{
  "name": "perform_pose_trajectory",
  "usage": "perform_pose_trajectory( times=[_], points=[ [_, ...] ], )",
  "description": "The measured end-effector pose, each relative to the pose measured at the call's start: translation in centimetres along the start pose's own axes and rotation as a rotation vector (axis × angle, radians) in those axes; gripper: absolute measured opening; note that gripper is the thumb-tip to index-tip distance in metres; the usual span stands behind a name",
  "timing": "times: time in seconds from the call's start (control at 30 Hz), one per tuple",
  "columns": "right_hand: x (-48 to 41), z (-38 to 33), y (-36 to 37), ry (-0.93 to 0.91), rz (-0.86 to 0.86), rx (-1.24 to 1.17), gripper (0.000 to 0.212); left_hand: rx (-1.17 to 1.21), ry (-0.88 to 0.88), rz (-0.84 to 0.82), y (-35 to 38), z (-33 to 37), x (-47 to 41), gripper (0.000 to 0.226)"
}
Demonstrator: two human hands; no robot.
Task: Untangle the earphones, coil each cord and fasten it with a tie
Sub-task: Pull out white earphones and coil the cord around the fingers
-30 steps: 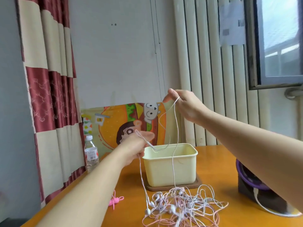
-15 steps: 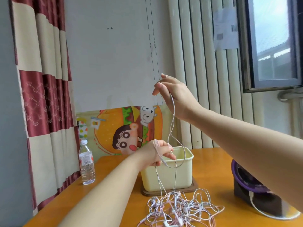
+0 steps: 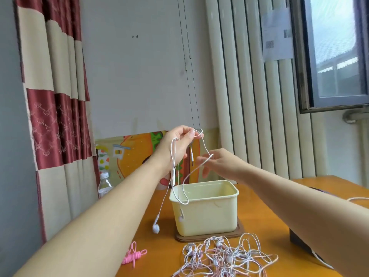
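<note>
**Head view.** Your left hand [image 3: 179, 145] is raised above the cream tub [image 3: 205, 214]. Its thumb and fingers pinch one white earphone cord [image 3: 204, 160], lifted clear of the tangle [image 3: 223, 254] that lies on the bench [image 3: 159, 254] in front of the tub. The two earbuds [image 3: 156, 228], the inline remote [image 3: 173, 176] and the plug [image 3: 192, 160] hang free below the pinch. Your right hand [image 3: 221, 165] has its fingers loosely spread at a bend in the cord; blur hides whether it grips there. Judge the cord light, limp and slick, apt to spring out of a coil. Take hold near the plug rather than at the buds or thin joints, and pull gently. Pink ties [image 3: 133, 254] lie on the bench to the left of the tangle.
</note>
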State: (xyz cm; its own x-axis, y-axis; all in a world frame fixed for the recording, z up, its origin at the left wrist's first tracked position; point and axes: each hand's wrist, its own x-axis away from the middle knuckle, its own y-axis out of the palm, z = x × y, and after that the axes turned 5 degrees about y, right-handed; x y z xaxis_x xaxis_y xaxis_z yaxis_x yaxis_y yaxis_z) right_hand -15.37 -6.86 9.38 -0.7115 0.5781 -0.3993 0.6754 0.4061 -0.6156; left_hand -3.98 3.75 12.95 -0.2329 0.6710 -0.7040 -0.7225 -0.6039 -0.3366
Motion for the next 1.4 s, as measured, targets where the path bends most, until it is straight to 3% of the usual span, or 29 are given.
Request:
perform_pose_trajectory(
  times=[0.07, 0.2, 0.47, 0.73, 0.83, 0.93, 1.03, 1.23, 1.4],
  points=[
    [0.0, -0.3, 0.3, 0.018, 0.000, -0.112, 0.040, -0.020, -0.012, -0.025, -0.5, -0.3, 0.4, 0.017],
    [0.0, -1.3, 0.5, 0.055, -0.047, -0.391, 0.033, -0.126, -0.125, -0.057, -3.0, -1.5, 1.2, 0.019],
    [-0.3, -2.9, 6.7, 0.134, -0.299, -0.389, 0.039, -0.353, -0.379, -0.177, -8.0, -3.9, 4.8, 0.018],
    [0.1, -2.7, 15.6, 0.060, -0.473, 0.119, 0.023, -0.386, -0.583, -0.212, -11.8, -9.0, 10.7, 0.016],
    [0.6, -1.7, 17.8, -0.036, -0.599, 0.340, 0.045, -0.399, -0.646, -0.194, -12.7, -10.7, 12.5, 0.015],
    [0.9, -0.8, 18.6, -0.007, -0.662, 0.310, 0.059, -0.442, -0.694, -0.112, -13.5, -12.0, 13.6, 0.014],
    [1.1, 0.3, 18.7, 0.053, -0.612, 0.258, 0.052, -0.443, -0.721, 0.005, -14.1, -12.6, 14.0, 0.014],
    [3.0, 3.6, 19.9, 0.024, -0.863, 0.768, 0.038, -0.390, -0.721, 0.010, -13.3, -13.0, 13.8, 0.012],
    [2.8, 5.4, 18.1, 0.075, -0.902, 0.951, 0.035, -0.291, -0.688, 0.006, -11.4, -12.7, 12.6, 0.010]
  ],
)
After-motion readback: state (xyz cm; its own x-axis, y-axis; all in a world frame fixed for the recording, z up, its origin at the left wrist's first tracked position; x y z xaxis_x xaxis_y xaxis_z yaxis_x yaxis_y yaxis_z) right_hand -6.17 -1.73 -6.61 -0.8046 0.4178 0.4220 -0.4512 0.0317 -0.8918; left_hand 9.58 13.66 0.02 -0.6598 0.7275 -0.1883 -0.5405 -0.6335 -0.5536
